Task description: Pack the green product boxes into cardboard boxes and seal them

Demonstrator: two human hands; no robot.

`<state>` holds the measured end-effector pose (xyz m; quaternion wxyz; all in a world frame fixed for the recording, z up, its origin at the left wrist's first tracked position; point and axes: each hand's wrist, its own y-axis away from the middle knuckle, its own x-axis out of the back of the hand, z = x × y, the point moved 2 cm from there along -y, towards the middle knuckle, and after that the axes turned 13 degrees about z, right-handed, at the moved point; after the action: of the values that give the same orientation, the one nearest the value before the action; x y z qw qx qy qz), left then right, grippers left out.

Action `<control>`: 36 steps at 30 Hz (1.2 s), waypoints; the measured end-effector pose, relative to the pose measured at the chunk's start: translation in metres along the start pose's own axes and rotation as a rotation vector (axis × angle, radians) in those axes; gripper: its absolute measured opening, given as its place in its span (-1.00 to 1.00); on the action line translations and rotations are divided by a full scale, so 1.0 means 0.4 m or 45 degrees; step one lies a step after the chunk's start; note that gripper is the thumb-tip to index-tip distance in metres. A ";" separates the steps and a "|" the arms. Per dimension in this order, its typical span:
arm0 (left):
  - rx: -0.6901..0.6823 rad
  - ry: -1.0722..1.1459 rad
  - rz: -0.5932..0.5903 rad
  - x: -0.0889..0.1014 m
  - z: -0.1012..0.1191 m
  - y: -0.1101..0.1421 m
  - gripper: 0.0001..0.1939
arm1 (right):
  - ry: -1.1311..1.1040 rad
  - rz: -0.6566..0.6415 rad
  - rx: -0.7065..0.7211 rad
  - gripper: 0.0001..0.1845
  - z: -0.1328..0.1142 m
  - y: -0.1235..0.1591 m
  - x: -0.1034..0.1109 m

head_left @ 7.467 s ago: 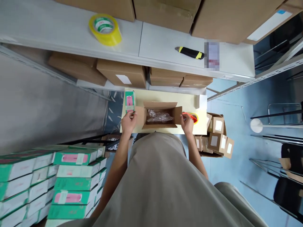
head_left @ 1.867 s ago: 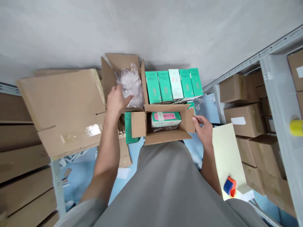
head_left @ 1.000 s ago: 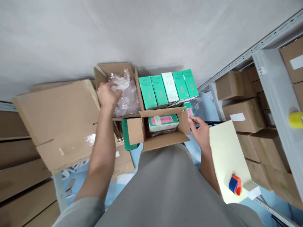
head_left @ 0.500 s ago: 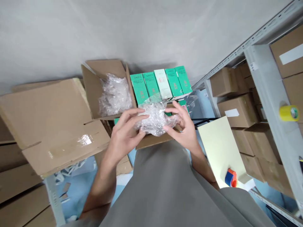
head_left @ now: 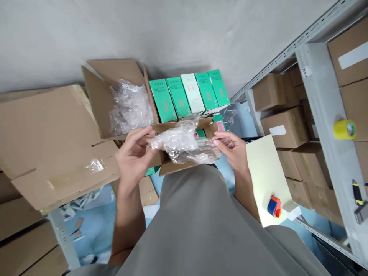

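Observation:
A clear, crinkled piece of plastic wrap (head_left: 184, 140) is stretched sideways between my two hands. My left hand (head_left: 136, 151) pinches its left end, and my right hand (head_left: 231, 149) pinches the right end between thumb and fingers. Beneath the wrap stands an open small cardboard box (head_left: 175, 168), partly covered by it. Inside that box a bit of a green carton (head_left: 200, 133) shows. To the left, a larger open cardboard box (head_left: 99, 103) holds a heap of the same clear plastic (head_left: 132, 107).
Several green cartons (head_left: 163, 101) and one white carton (head_left: 192, 93) stand in a row against the wall. A big brown carton (head_left: 57, 134) is at left. On the right are a pale yellow board (head_left: 266, 172), a blue-and-orange object (head_left: 274, 207), a yellow tape roll (head_left: 344, 129) and shelved boxes (head_left: 284, 126).
My hands have moved apart, and the plastic wrap has gone from a bunched clump to a wider stretch. The small box beneath now shows more. The view has shifted slightly.

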<state>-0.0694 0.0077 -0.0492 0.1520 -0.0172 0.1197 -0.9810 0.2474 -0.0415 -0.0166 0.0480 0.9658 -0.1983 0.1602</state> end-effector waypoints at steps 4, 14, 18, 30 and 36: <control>0.081 -0.119 0.222 0.067 -0.044 -0.024 -0.33 | 0.060 0.175 0.020 -0.57 0.012 -0.016 0.066; 0.164 0.049 0.515 0.146 -0.056 -0.024 -0.35 | 0.138 -0.235 0.166 -0.70 0.010 -0.028 -0.002; 0.253 0.012 0.480 0.113 -0.042 0.001 -0.27 | 0.346 -0.478 0.400 -0.75 0.054 -0.040 -0.148; 0.366 0.061 0.010 0.031 -0.037 0.049 -0.51 | 0.578 -0.454 0.448 -0.33 0.012 -0.027 -0.106; 0.535 -0.050 -0.461 -0.033 -0.054 0.040 -0.41 | 0.128 -0.504 0.238 -0.71 -0.009 -0.025 -0.093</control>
<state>-0.0535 0.0017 -0.0739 -0.0231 -0.0256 -0.0944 -0.9949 0.2180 -0.0182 -0.0257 -0.0016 0.9769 0.0137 0.2134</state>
